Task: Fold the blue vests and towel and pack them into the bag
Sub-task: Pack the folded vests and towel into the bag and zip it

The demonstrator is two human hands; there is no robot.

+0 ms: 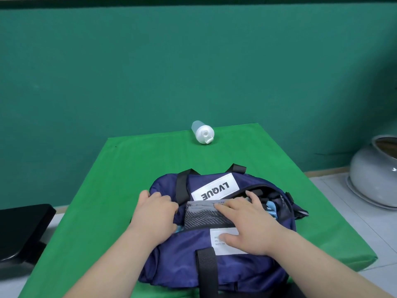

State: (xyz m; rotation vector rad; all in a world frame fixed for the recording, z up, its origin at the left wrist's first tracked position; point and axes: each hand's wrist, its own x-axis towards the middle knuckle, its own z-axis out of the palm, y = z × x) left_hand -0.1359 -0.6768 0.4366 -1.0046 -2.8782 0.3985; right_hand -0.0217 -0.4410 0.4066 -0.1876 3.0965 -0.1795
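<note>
Navy bag [176, 265] lengthwise left-to-right, mouth up; left hand [154, 211] clutching its rim, right hand [247, 224] flat on towel [202, 218].

There is one view, from a camera on the person's head (a wide-angle lens), facing forward and tilted down along both forearms. It sits close to the work: the left hand [155, 214] and right hand [249, 226] fill the lower middle, over the bag [171, 265]. The green tabletop [133, 168] runs away from the lens to the teal wall [193, 61], which takes the upper half. Tiled floor [354, 211] shows at the right edge.
</note>
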